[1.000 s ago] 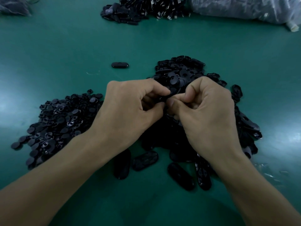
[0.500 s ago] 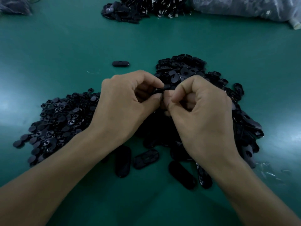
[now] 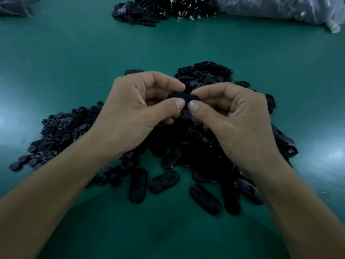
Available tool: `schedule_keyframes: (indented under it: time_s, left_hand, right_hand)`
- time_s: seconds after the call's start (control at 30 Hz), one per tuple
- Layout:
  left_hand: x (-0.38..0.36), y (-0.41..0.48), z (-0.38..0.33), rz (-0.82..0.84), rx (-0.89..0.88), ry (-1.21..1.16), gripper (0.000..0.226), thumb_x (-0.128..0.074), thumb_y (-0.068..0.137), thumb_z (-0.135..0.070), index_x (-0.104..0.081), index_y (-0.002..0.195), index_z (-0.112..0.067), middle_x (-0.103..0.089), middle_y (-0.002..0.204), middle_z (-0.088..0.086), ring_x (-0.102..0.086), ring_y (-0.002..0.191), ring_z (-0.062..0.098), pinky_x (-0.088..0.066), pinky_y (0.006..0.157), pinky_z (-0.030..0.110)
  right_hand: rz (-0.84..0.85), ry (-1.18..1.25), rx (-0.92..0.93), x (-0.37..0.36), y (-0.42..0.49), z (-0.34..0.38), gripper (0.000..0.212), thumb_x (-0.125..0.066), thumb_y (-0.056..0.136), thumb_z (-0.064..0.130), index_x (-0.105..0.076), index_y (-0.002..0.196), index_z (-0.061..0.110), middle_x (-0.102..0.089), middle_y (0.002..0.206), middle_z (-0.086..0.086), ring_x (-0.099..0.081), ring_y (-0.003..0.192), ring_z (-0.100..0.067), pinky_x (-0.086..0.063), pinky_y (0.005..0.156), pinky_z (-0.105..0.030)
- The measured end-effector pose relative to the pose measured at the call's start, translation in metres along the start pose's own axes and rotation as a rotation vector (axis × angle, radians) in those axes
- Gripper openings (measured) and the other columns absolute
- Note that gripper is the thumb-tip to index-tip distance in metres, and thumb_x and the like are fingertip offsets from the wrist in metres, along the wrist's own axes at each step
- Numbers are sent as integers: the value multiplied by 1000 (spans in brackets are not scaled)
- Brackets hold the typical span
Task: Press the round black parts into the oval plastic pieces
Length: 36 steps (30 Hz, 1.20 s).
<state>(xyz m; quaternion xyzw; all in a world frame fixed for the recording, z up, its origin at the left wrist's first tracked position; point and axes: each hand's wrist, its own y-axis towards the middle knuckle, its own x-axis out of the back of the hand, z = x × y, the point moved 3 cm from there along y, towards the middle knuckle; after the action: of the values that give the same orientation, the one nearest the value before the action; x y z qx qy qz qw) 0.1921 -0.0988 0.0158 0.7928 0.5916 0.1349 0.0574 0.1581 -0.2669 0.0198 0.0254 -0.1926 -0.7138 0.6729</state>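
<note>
My left hand (image 3: 136,109) and my right hand (image 3: 235,118) meet above the middle of the green table. Together they pinch one black oval plastic piece (image 3: 182,96) between thumbs and forefingers; both thumb tips press on its near edge. Whether a round part sits in it is hidden by my fingers. A heap of small round black parts (image 3: 56,133) lies to the left. A bigger heap of black oval pieces (image 3: 205,77) lies under and behind my hands, with several loose ovals (image 3: 164,182) scattered near the front.
A single oval piece (image 3: 133,71) lies alone just behind my left hand. Another pile of black parts (image 3: 149,10) sits at the far edge, beside a clear plastic bag (image 3: 280,8) at the far right. The green table (image 3: 74,53) shows bare to the left.
Both hands have risen a little off the heap and rotated, so the thumbs now face me and the oval piece shows between the fingertips.
</note>
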Motion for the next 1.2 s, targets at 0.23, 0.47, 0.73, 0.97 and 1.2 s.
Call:
schedule_keyframes:
  time_s: [0.23, 0.47, 0.73, 0.97, 1.2]
  left_hand:
    - [-2, -2, -3, -16, 35, -32, 21, -75, 73, -22, -71, 92, -16, -75, 74, -1, -69, 62, 7, -55, 61, 16]
    - [-3, -3, -4, -11, 45, -25, 21, -75, 71, -22, -72, 91, -16, -76, 75, 2, -69, 62, 8, -54, 62, 15]
    - [-4, -4, -4, -28, 29, 42, 15, -77, 79, -11, -72, 92, -16, -76, 78, 2, -71, 62, 11, -55, 63, 16]
    - [-3, -5, -5, -61, -9, 112, 17, -78, 83, -4, -72, 88, -19, -76, 75, -1, -71, 60, 13, -59, 62, 21]
    - [0, -3, -1, -88, -18, 171, 20, -80, 82, -7, -71, 82, -24, -74, 69, -5, -70, 56, 10, -56, 57, 18]
  right_hand:
    - [10, 5, 8, 2, -1, 0, 11, -77, 86, 13, -71, 90, 22, -75, 79, 7, -71, 70, -6, -52, 63, -13]
    - [11, -13, 7, 3, 0, -1, 13, -79, 84, 14, -72, 88, 25, -75, 78, 10, -71, 71, -6, -53, 65, -14]
    - [2, -49, 24, 3, 0, 0, 17, -80, 82, 12, -71, 83, 26, -74, 76, 13, -70, 68, -4, -52, 63, -13]
    - [-15, -80, 41, 3, -1, 1, 18, -80, 82, 11, -72, 83, 28, -74, 76, 14, -71, 68, -3, -53, 62, -12]
    - [-14, -81, 21, 2, -1, 0, 16, -79, 84, 10, -74, 88, 24, -76, 79, 11, -72, 74, -4, -55, 67, -15]
